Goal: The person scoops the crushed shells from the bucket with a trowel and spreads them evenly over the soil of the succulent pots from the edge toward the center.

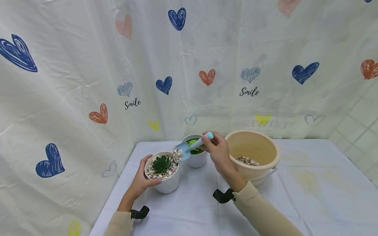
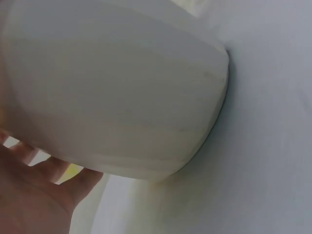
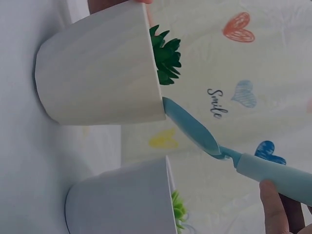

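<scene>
My left hand (image 1: 141,178) grips the side of a white pot (image 1: 169,184), thumb at its front and fingers round the far left side. A dark green succulent (image 1: 161,164) stands in it amid small pebbles (image 1: 170,170). In my right hand (image 1: 219,152) is the handle of a light blue trowel (image 1: 185,150), its scoop loaded with pebbles. The scoop's tip is right at the pot's right rim, as the right wrist view also shows. In the left wrist view the pot's base stands on the table, and the left fingers (image 2: 53,168) lie along its wall.
Behind the trowel is a second white pot (image 1: 197,160) with a bright green succulent (image 1: 193,143). To the right sits a large beige pot (image 1: 267,167) with pebbles at its bottom. A white cloth (image 1: 319,203) covers the table, and a heart-printed curtain (image 1: 189,98) hangs behind.
</scene>
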### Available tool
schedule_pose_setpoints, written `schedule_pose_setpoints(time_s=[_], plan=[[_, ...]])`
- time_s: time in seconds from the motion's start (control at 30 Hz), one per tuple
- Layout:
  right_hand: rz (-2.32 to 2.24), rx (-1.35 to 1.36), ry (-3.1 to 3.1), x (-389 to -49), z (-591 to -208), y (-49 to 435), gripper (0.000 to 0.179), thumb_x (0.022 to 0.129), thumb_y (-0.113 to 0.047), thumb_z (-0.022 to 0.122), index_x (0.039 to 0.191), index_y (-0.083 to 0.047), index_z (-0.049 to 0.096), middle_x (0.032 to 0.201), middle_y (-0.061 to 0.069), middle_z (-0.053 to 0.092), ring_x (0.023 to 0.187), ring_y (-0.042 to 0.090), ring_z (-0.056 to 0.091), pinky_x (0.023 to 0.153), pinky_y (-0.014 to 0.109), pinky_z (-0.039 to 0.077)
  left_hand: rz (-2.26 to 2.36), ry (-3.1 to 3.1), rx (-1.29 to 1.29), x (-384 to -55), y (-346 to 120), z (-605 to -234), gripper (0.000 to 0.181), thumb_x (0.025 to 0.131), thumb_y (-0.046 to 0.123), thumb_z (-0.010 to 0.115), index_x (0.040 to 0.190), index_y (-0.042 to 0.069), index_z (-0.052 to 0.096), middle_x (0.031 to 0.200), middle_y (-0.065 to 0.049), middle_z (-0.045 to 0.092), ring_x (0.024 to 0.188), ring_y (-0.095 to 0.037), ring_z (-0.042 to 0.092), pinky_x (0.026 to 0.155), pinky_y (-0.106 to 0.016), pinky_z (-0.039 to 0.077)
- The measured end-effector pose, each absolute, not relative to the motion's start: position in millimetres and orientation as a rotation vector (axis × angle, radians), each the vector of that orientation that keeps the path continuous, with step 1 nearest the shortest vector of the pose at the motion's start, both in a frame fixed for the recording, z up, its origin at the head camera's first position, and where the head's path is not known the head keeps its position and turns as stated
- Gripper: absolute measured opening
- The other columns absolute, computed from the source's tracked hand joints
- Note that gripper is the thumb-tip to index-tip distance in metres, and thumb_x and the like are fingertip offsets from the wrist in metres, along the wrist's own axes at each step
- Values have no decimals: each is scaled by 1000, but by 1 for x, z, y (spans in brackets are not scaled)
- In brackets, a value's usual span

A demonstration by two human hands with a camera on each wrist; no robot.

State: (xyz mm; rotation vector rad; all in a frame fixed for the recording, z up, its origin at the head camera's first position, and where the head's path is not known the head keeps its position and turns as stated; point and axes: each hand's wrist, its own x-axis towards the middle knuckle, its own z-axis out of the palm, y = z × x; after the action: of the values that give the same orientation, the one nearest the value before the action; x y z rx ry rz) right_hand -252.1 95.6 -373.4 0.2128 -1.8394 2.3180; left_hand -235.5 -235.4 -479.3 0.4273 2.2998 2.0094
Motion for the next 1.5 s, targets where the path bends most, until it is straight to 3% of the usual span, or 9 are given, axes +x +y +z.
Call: schedule_pose_setpoints(time_s=[0.3, 0.6, 1.1, 1.33, 1.5], plan=[[2318, 241, -1839, -252, -375, 94, 25, 101, -8, 64, 124, 1, 63, 113, 6, 61, 111, 21, 63, 93, 42, 59, 1992, 2242, 534, -244, -244, -484, 109, 77, 10, 86, 162, 21, 19, 160, -12, 30, 130, -13, 51, 98, -24, 52], [2312, 225, -1828, -252, -374, 95, 25, 101, -7, 63, 124, 2, 63, 112, 5, 61, 110, 20, 63, 87, 32, 61, 1984, 2188, 545, -250, -246, -480, 112, 77, 13, 87, 163, 20, 18, 159, -13, 30, 131, -16, 50, 99, -26, 52], [2284, 214, -1809, -252, -375, 96, 24, 100, -7, 65, 122, 1, 64, 108, 5, 61, 109, 23, 64, 85, 32, 61, 1913, 2145, 622, -252, -254, -481, 106, 83, 14, 80, 164, 21, 12, 165, -13, 19, 139, -14, 39, 102, -26, 47], [2285, 207, -1804, -252, -375, 95, 24, 100, -7, 65, 122, 0, 64, 110, 5, 61, 109, 22, 64, 86, 31, 61, 1887, 2146, 607, -248, -252, -473, 105, 84, 13, 79, 164, 20, 11, 168, -15, 13, 142, -22, 33, 102, -26, 48], [2294, 213, -1797, -252, -375, 95, 24, 100, -7, 65, 122, 1, 63, 110, 4, 61, 107, 19, 64, 86, 30, 61, 1867, 2209, 544, -245, -247, -468, 108, 80, 16, 84, 163, 25, 16, 165, -17, 20, 138, -28, 40, 98, -27, 51]])
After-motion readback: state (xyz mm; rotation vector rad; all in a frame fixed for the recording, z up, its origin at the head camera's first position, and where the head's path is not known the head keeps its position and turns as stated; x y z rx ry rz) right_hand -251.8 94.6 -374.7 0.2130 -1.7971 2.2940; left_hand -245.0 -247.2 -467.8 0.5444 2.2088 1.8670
